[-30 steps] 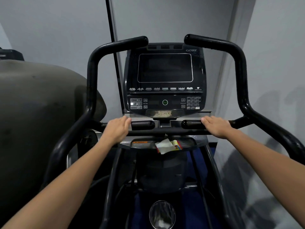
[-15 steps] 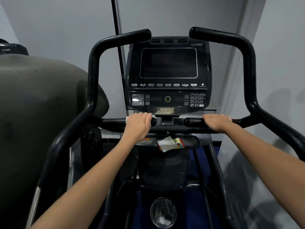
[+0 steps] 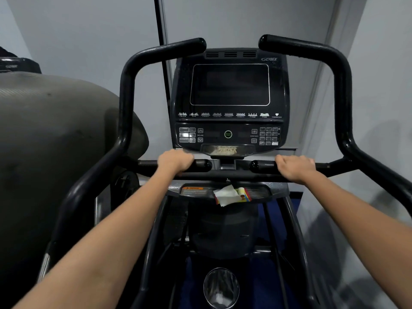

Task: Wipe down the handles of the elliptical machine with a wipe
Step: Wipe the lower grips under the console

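Observation:
The elliptical has two short black inner handles below the console. My left hand [image 3: 176, 161] curls over the left inner handle [image 3: 201, 165], whose rounded end sticks out to the right of my knuckles. The wipe is hidden under this hand. My right hand [image 3: 294, 168] curls over the right inner handle [image 3: 263, 166], just outside its end cap. Two long curved black handles rise on either side, the left long handle [image 3: 127, 97] and the right long handle [image 3: 341, 97]; neither is touched.
The dark console [image 3: 229, 97] stands between the long handles. A crumpled white paper with a coloured packet [image 3: 227, 195] lies on the tray [image 3: 196, 192] under the crossbar. A grey machine shroud [image 3: 55, 141] fills the left. A wall [image 3: 379, 130] is close on the right.
My left hand slid right along the left inner handle toward its end. A white edge of wipe showed beside it half a second ago and is now covered. My right hand stayed put.

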Tool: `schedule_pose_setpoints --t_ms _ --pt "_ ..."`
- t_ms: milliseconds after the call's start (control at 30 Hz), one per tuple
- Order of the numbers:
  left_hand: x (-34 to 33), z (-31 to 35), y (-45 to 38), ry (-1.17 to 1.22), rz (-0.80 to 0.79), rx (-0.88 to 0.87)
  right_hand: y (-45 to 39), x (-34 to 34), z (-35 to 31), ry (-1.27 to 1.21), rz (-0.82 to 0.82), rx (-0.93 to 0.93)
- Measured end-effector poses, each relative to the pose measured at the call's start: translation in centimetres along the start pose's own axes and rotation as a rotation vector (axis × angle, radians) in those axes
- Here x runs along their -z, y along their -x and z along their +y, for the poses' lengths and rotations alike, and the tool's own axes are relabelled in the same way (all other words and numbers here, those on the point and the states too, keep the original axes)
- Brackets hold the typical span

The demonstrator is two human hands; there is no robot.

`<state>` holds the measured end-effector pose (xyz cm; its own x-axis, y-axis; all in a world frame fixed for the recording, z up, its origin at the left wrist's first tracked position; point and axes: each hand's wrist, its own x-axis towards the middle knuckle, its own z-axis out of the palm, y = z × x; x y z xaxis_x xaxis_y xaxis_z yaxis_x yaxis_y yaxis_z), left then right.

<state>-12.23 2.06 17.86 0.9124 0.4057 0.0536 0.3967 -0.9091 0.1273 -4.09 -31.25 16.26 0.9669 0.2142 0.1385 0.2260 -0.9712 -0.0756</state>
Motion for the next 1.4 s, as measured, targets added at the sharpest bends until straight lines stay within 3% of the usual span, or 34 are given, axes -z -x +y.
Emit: schedule_pose_setpoints --t_ms 100,167,233,367,433,567,633,700,767,933,1033,1167,1267,1333,1400 --pt "-1.8 2.8 2.5 -0.021 0.281 -0.274 0.0 -0.1 -0.1 -0.005 0.001 0.012" --pt "-3.2 2.0 4.3 0.103 0.515 -0.475 0.1 -0.3 0.1 -0.014 0.027 0.023" --pt "-4.7 -0.7 4.7 0.146 0.579 -0.605 0.1 -0.5 0.3 -0.037 0.073 0.038" --pt "-4.9 -7.0 3.6 0.103 0.632 -0.494 0.2 -0.9 0.6 -0.052 0.14 0.055" --pt "-3.6 -8.4 2.5 0.121 0.546 -0.332 0.2 -0.9 0.5 -0.051 0.145 0.051" --pt "0.2 -5.9 -0.3 -0.054 0.045 0.016 0.2 -0.8 0.4 -0.046 0.14 0.035" --pt "1.3 -3.0 -0.8 -0.045 -0.148 0.059 0.1 -0.8 0.3 -0.054 0.15 0.033" --pt "1.5 0.4 -0.7 -0.021 -0.203 -0.009 0.1 -0.7 0.3 -0.055 0.155 0.035" --pt "0.4 3.2 0.1 -0.035 -0.106 -0.141 0.1 -0.8 0.2 -0.053 0.151 0.038" --pt "-3.5 2.3 3.9 0.083 0.501 -0.565 0.0 -0.9 0.6 -0.065 0.149 0.066" --pt "-4.2 -1.2 3.6 0.084 0.575 -0.648 0.0 -1.1 0.8 -0.069 0.167 0.081" --pt "-3.1 -5.3 2.4 0.101 0.484 -0.404 -0.1 -1.2 1.0 -0.05 0.18 0.088" --pt "-0.9 -7.6 0.2 -0.051 0.171 -0.149 -0.1 -1.1 0.8 -0.034 0.181 0.09" --pt "0.9 -6.8 -0.7 -0.021 -0.056 0.04 -0.1 -1.0 0.7 -0.03 0.184 0.087" --pt "1.6 -4.5 -1.3 0.006 -0.185 0.114 0.0 -1.0 0.7 -0.035 0.184 0.085"
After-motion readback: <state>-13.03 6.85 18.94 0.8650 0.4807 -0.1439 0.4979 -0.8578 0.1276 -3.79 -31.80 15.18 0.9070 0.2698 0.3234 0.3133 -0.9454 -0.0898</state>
